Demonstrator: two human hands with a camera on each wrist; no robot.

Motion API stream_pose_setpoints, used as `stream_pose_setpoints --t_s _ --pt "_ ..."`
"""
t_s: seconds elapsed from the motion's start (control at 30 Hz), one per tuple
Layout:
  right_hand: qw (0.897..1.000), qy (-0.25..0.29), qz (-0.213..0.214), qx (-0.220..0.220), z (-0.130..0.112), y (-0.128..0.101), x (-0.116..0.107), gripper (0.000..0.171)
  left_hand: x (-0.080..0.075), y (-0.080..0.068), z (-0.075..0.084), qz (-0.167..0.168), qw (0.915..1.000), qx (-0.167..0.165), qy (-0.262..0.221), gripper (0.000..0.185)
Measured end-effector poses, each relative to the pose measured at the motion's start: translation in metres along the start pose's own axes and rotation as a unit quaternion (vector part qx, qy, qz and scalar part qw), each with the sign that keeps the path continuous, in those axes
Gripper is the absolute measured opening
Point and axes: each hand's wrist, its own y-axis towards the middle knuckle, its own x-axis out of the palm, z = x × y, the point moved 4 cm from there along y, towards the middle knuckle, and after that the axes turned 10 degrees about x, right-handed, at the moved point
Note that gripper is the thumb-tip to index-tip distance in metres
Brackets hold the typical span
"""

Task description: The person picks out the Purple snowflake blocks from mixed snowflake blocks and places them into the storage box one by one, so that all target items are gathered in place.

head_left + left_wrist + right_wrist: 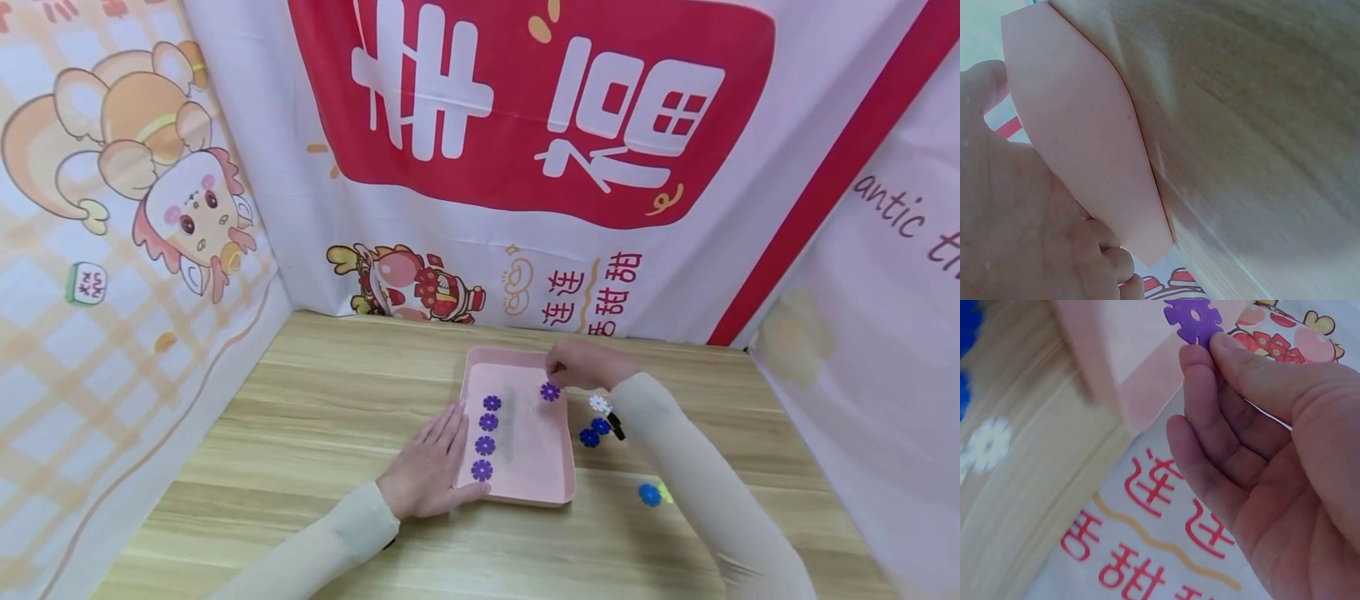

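Tabletop (315, 433): light wood grain, walled by printed cloth banners at its back and both side edges.

Pink tray (525, 475): shallow, rectangular, set near the middle of the tabletop, long axis running from the near edge toward the back edge.

Left hand (431, 467): fingers straight and spread flat, resting against the tray's left wall near its near-left corner; in the left wrist view the palm lies right beside the pink wall (1085, 144).

Right hand (581, 364): at the tray's far-right corner, thumb and forefinger pinching the purple flower disc (1193, 319), which sits just over the far-right part of the tray floor (551, 391). The remaining fingers hang loosely curled.

Row of four purple flower discs (486, 436): lying on the tray floor along its left side, parallel to the long axis, evenly spaced, the nearest one just beside the left fingertips. The held disc lies across the tray from this row, so the right hand is the nearer one to it, the left the nearer to the row.

Loose discs on the tabletop, right of the tray: white (599, 404), two dark blue (595, 432), one lighter blue (649, 494), a yellow one beside it, partly hidden by the right sleeve.
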Motion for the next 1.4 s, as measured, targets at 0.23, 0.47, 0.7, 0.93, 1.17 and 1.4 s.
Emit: stream_pose_setpoints --t_s 0.23,0.47,0.7,0.93,1.17,1.4 --pt "0.999 -0.007 0.032 0.006 -0.021 0.033 0.005 0.011 -0.002 0.0 -0.001 -0.01 0.9999 -0.009 0.003 0.106" --pt "0.998 0.043 0.043 0.028 -0.026 0.062 0.02 0.02 0.0 -0.001 0.001 -0.009 0.9999 -0.005 0.005 0.105" --pt "0.99 0.112 0.065 0.06 -0.027 0.08 0.042 0.02 0.0 -0.001 0.001 -0.012 0.9999 -0.01 0.006 0.105" --pt "0.982 0.122 0.062 0.126 -0.029 0.088 0.056 0.021 0.0 -0.002 0.001 -0.009 0.9999 -0.009 -0.002 0.105" --pt "0.982 0.087 0.074 0.151 -0.029 0.091 0.063 0.027 -0.003 -0.002 0.002 -0.001 1.0 -0.008 0.004 0.104" --pt "0.978 0.097 0.075 0.172 -0.027 0.089 0.062 0.023 -0.002 0.0 0.001 -0.005 0.9999 -0.008 0.003 0.105"
